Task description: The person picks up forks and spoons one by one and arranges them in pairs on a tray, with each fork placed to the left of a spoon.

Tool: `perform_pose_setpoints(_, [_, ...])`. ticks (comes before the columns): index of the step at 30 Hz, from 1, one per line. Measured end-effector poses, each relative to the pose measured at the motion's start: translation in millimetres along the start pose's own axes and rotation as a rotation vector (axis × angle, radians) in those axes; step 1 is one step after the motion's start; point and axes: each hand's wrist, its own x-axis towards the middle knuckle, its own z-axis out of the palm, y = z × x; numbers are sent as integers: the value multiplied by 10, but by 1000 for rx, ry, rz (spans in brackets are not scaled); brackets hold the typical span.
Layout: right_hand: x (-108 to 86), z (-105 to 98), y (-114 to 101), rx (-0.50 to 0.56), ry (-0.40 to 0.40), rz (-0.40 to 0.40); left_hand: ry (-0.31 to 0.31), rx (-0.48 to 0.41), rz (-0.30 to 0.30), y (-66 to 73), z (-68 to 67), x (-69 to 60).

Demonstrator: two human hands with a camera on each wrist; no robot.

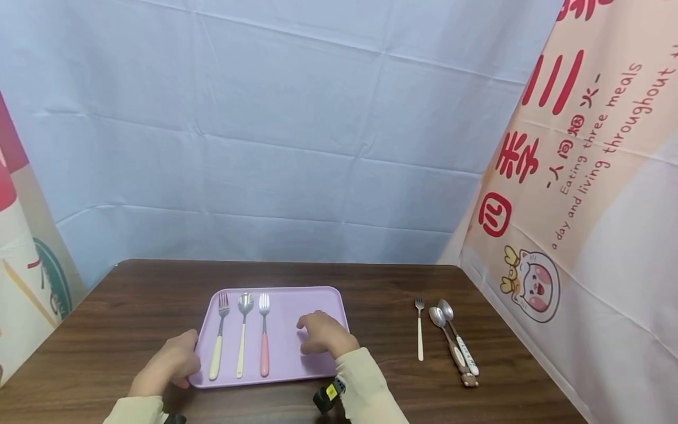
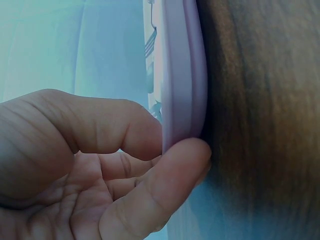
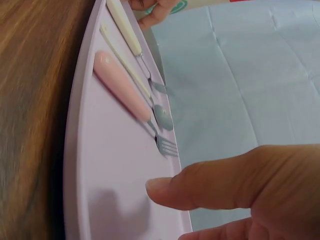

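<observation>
A lilac tray (image 1: 286, 335) lies on the table, holding a cream-handled fork (image 1: 216, 347), a thin cream-handled spoon (image 1: 242, 347) and a pink-handled fork (image 1: 265, 347) side by side. At its left edge, my left hand (image 1: 172, 359) pinches the rim; the left wrist view has the thumb and a finger of that hand (image 2: 105, 160) on either side of the tray edge (image 2: 182, 75). Over the tray's right part is my right hand (image 1: 325, 335), holding nothing, thumb and index finger apart. In the right wrist view its thumb (image 3: 200, 185) hovers beside the pink-handled fork (image 3: 120, 87).
On the dark wooden table (image 1: 381, 353) to the right lie a small white-handled fork (image 1: 420, 338), a spoon with a brown bear handle (image 1: 455, 353) and a spoon with a patterned white handle (image 1: 466, 356). Cloth (image 1: 265, 118) hangs behind, and printed cloth (image 1: 598, 176) hangs at the right.
</observation>
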Motion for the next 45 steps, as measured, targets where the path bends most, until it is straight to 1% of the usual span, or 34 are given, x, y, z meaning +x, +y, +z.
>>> perform_pose_setpoints(5, [-35,-27,99,18,31,1,-5,0,1,6,-8,-3])
perform_pose_setpoints(7, [-46,-40,137,16,52,2,-12,2,-8,3,-16,-4])
perform_pose_setpoints(12, [-77,-73,245,22,90,42,-25,14,-18,-4,-36,-4])
perform_pose_setpoints(19, [-119,-113,402,39,90,102,-16,2,-4,-18,-40,-5])
perform_pose_setpoints(29, [-221,-155,641,64,107,135,-21,1,-9,-2,-42,7])
perform_pose_setpoints(38, [-312,-125,941,72,98,156,-15,-11,1,-12,-25,10])
perform_pose_setpoints(42, [-361,-139,1074,67,85,179,-14,-3,5,-2,-12,18])
perform_pose_setpoints(45, [-409,-154,1171,61,93,190,-12,6,7,5,-8,21])
